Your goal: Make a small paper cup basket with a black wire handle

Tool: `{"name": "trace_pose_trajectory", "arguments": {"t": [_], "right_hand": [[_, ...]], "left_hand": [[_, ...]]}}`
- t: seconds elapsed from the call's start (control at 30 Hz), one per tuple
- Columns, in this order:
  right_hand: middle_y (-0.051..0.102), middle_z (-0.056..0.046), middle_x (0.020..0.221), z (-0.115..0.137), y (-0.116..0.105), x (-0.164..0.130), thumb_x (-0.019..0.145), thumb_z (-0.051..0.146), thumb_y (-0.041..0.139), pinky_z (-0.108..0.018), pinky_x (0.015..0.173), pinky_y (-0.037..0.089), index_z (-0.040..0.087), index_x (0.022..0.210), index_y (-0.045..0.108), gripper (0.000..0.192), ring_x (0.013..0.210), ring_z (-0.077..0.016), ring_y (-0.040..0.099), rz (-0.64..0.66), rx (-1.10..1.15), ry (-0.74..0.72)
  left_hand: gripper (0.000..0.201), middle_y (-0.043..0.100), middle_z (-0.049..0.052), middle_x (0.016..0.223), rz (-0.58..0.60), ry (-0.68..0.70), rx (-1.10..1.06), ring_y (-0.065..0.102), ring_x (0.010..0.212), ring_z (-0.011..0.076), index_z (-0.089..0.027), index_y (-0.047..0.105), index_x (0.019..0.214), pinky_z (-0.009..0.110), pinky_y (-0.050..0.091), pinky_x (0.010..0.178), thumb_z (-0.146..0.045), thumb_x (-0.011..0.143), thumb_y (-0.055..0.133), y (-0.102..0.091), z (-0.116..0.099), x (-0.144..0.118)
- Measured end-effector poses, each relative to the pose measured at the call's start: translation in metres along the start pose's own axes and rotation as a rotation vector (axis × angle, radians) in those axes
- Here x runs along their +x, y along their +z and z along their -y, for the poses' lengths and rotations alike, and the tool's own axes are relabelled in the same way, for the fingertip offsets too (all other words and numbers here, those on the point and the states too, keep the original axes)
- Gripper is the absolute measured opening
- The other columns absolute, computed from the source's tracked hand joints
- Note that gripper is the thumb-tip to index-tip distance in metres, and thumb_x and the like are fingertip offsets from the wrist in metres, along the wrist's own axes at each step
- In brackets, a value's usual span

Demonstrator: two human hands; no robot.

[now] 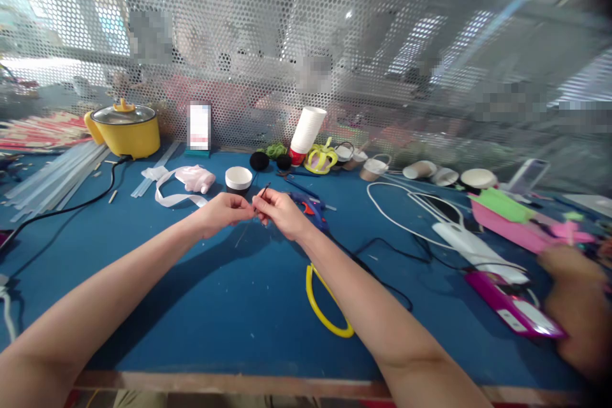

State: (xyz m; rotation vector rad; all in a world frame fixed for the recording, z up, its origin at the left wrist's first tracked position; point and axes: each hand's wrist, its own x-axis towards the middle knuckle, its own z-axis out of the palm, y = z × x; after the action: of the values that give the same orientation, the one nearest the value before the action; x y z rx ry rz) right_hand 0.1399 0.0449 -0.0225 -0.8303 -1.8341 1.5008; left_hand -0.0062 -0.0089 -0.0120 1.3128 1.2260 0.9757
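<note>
My left hand (222, 213) and my right hand (282, 211) meet above the middle of the blue table, fingertips almost touching. A thin dark stick (264, 190) pokes up from the pinched fingers of my right hand. The fingers of my left hand are closed in a pinch too, but what they hold is too small to make out. Just behind them stands a small white cup (238, 177) with a dark lower part. To the right, partly covered by my right wrist, lies a blue glue gun (306, 202). A yellow bent tube (321, 312) lies below my right forearm.
White ribbon (167, 199), a yellow pot (136, 135) and translucent sticks (62, 182) are on the left. A phone (199, 125) and stacked paper cups (308, 129) stand along the perforated screen. At right lie cables, a magenta power strip (514, 312) and another person's blurred arm (576, 306).
</note>
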Motion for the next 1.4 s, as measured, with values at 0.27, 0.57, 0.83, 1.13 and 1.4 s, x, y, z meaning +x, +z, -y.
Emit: {"name": "trace_pose_trajectory", "arguments": {"t": [0.27,0.57,0.83,1.13,1.4], "right_hand": [[0.042,0.006,0.044,-0.004,0.003,-0.001,0.074,0.048,0.052,-0.021,0.040,0.029,0.018,0.063,0.044,0.033,0.040,-0.0074,0.038,-0.133,-0.264,-0.054],[0.043,0.006,0.047,-0.003,0.004,-0.001,0.071,0.049,0.057,-0.021,0.040,0.029,0.018,0.062,0.044,0.034,0.042,-0.0071,0.038,-0.122,-0.179,-0.030],[0.048,0.005,0.053,-0.002,-0.001,0.002,0.065,0.046,0.063,-0.020,0.044,0.035,0.016,0.066,0.048,0.034,0.046,-0.0064,0.043,0.019,0.031,0.039],[0.039,0.009,0.042,-0.005,-0.001,0.002,0.068,0.046,0.060,-0.019,0.037,0.023,0.019,0.059,0.039,0.036,0.038,-0.0054,0.033,-0.165,-0.124,0.029],[0.047,0.006,0.051,-0.001,0.000,0.000,0.069,0.051,0.057,-0.019,0.041,0.032,0.017,0.068,0.048,0.035,0.043,-0.0059,0.041,-0.015,-0.016,0.028]], "left_hand": [[0.013,0.047,-0.003,0.053,-0.092,0.112,0.208,0.036,0.048,0.0063,-0.012,0.055,0.062,0.020,0.026,0.046,-0.025,0.062,0.056,0.004,0.004,0.002],[0.011,0.045,-0.004,0.050,-0.076,0.106,0.168,0.034,0.047,0.0063,-0.013,0.054,0.059,0.021,0.023,0.045,-0.024,0.062,0.055,0.004,0.005,0.001],[0.018,0.043,-0.004,0.050,-0.007,0.034,0.005,0.033,0.047,0.0058,-0.013,0.052,0.059,0.021,0.022,0.045,-0.029,0.061,0.059,0.000,0.007,0.002],[0.012,0.044,-0.004,0.052,-0.083,0.109,0.234,0.035,0.049,0.0071,-0.013,0.052,0.058,0.022,0.025,0.047,-0.024,0.063,0.055,0.011,0.000,0.008],[0.016,0.043,-0.004,0.052,-0.065,0.059,0.019,0.033,0.048,0.0062,-0.013,0.052,0.059,0.022,0.022,0.047,-0.028,0.062,0.057,0.011,0.010,0.000]]}}
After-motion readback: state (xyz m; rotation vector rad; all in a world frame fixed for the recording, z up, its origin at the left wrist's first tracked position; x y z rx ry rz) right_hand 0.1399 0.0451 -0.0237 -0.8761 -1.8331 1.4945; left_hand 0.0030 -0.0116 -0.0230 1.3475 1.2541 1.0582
